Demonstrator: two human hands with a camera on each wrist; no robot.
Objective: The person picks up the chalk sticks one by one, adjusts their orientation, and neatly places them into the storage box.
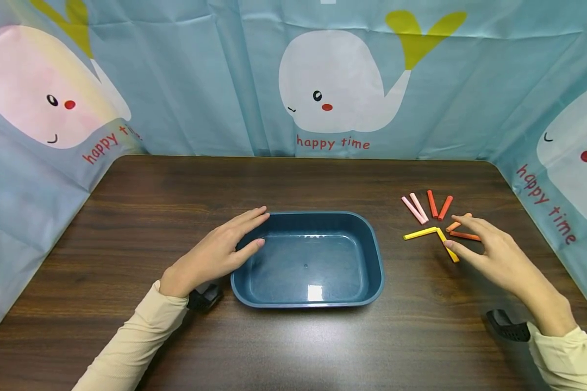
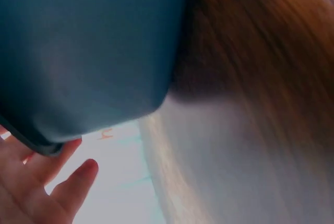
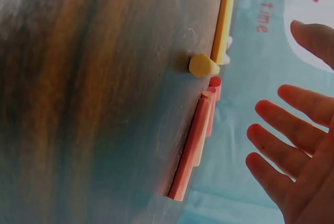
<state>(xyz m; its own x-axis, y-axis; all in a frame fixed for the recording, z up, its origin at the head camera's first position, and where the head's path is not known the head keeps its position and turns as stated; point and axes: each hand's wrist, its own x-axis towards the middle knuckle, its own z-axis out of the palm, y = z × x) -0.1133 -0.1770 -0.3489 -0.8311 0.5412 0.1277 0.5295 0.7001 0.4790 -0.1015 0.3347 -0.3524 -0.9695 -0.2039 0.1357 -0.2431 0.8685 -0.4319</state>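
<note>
A dark blue plastic basin [image 1: 293,277] lies in the middle of the wooden table, with bare floor showing inside. My left hand [image 1: 220,247] is at its left rim, fingers extended and thumb over the edge; the left wrist view shows the fingers beside the basin's lip. To the right, short six-sided crayon-like sticks fan out: two yellow sticks [image 1: 420,233], two pink sticks [image 1: 419,206], two red sticks [image 1: 445,208], a light orange stick [image 1: 460,222] and a darker orange stick [image 1: 466,236]. Over the nearest of these hovers my right hand [image 1: 501,258], fingers spread, holding nothing.
Blue cloth with whale prints [image 1: 342,81] hangs along the back and both sides of the table [image 1: 176,190]. Black wrist devices sit on both wrists, the left strap [image 1: 205,297] near the basin and the right strap [image 1: 509,326] above the table.
</note>
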